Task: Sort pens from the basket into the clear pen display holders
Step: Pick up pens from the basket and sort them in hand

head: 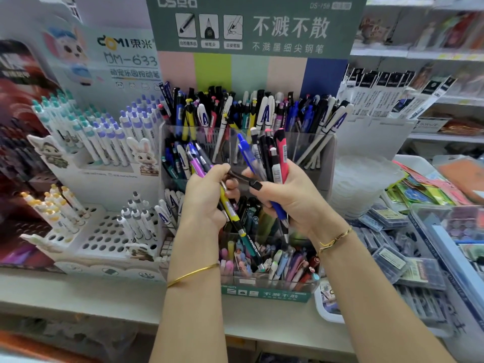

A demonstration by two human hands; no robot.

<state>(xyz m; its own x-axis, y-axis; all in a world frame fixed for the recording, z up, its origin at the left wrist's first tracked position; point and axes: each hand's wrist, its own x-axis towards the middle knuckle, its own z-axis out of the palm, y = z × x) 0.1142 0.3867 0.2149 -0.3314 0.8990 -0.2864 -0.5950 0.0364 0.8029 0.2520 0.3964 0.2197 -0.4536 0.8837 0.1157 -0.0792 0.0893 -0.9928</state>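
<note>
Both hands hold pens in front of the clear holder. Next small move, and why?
Probably have one hand let go of the dark pen pinched between the left hand and right hand, so the other can drop it into the clear holder. Both hands grip bundles, and this pen bridges them; it seems the one singled out.

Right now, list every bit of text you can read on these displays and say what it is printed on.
"DS点石": green header board
"DS-758": same board, top right
"不溅不散": same board, large
"不溅墨细尖钢笔": same board, beneath
"DOMI 東米": white display card
"DM-633": same card
"萌宠乐园按动笔": same card
"A": white pens
"不溅不散": green front strip
Too small or blurred: captions under the board's icons, print on the held pens, boxed packs.
</note>
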